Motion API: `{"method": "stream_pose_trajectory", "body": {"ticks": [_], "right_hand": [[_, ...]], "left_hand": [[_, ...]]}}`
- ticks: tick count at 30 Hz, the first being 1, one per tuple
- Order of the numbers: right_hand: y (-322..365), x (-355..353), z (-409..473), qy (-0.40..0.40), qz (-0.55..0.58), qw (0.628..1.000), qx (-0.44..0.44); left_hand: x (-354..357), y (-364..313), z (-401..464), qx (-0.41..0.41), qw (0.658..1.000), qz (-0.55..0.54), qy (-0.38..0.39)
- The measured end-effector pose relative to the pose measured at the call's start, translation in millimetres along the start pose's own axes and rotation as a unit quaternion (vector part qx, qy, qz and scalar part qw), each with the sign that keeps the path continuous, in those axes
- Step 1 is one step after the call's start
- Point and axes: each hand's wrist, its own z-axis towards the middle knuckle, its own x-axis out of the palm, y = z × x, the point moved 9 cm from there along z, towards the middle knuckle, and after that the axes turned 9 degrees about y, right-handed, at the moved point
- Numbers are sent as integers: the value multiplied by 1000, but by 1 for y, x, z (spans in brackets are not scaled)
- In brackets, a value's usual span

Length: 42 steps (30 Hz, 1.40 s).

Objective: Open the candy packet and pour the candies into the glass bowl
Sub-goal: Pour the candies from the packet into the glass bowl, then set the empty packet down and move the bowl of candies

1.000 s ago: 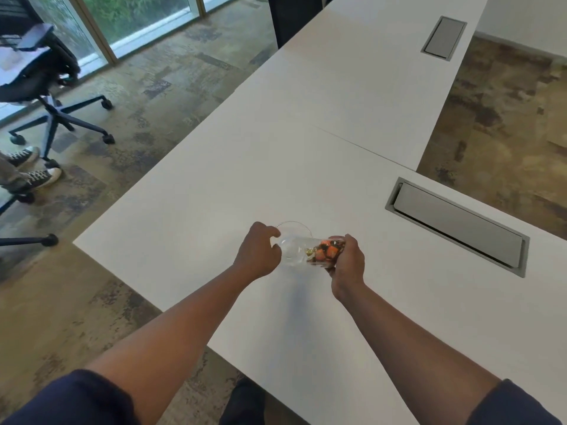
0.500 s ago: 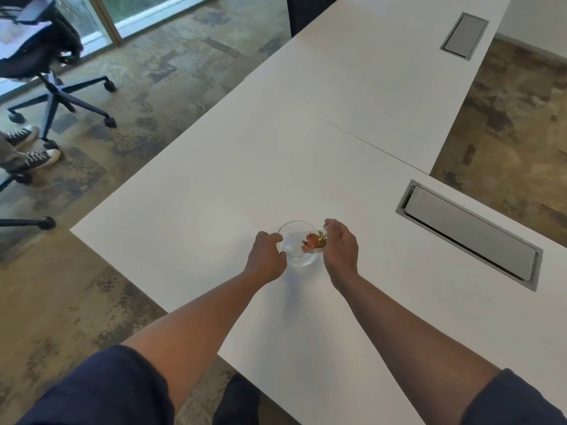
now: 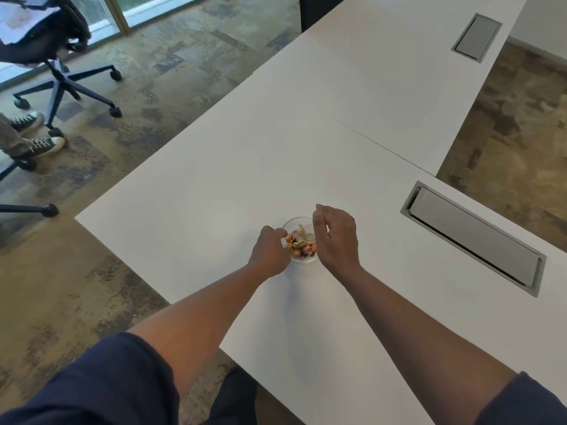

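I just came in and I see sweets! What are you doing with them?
A person is emptying candies into a small glass bowl on a white table. The left hand steadies the bowl's near side. The right hand pinches a clear packet above the bowl. The candies already lie in the bowl.

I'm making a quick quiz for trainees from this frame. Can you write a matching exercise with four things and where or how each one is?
Things:
1. glass bowl
2. left hand
3. right hand
4. office chair

Places or states:
A. on the carpet beyond the table's left edge
B. raised over the bowl's right side, fingers curled
C. at the bowl's left rim
D. on the white table, candies inside

Pairs: 1-D, 2-C, 3-B, 4-A
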Motion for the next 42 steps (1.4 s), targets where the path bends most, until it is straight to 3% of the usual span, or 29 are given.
{"method": "stream_pose_trajectory", "body": {"ticks": [4, 11, 13, 18, 26, 30, 35, 42], "right_hand": [[-5, -1, -2, 17, -3, 1000, 24], [-22, -11, -9, -3, 130, 986, 105], [-34, -11, -14, -25, 215, 962, 166], [-67, -12, -28, -102, 398, 852, 324], [-74, 9, -58, -49, 472, 789, 391], [-69, 28, -76, 52, 441, 794, 415], [-66, 50, -93, 166, 392, 813, 397], [-83, 74, -115, 213, 313, 836, 396]], "left_hand": [[0, 0, 0, 3, 1000, -3, 10], [3, 0, -8, 12, 1000, -21, 11], [-2, -2, -13, 22, 1000, -18, -12], [-16, -16, -26, 63, 995, -61, -53], [-3, -23, -44, 87, 975, -200, 26], [7, -10, -50, 55, 956, -277, 79], [14, 20, -57, 8, 949, -285, 133], [14, 63, -70, -53, 937, -286, 196]]}}
